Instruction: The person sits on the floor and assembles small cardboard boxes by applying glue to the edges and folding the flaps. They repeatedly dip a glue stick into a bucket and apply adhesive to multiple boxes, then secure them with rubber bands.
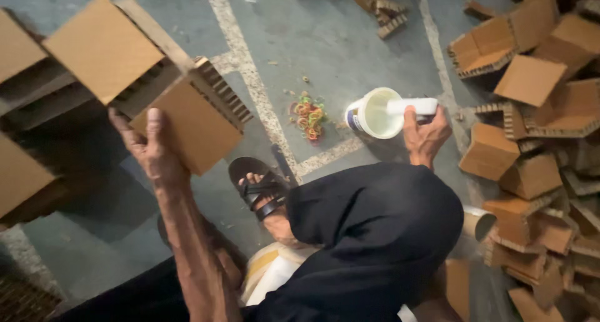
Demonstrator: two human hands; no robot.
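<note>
My left hand (pixel 152 148) grips the lower edge of a folded brown honeycomb cardboard piece (pixel 147 72), held up at the left of the view. My right hand (pixel 425 133) holds a white handle (pixel 412 106) that reaches over the mouth of a white tub (pixel 373 113) of pale liquid standing on the floor. My bent knee in dark cloth (pixel 375 228) and my foot in a black sandal (pixel 259 186) sit between the two hands.
A heap of similar cardboard corner pieces (pixel 537 141) fills the right side. More stacked cardboard (pixel 25 134) stands at the left. Coloured rubber bands (pixel 309 114) lie on the grey floor beside a painted white line (pixel 250 72). A cardboard tube (pixel 478 222) lies by my knee.
</note>
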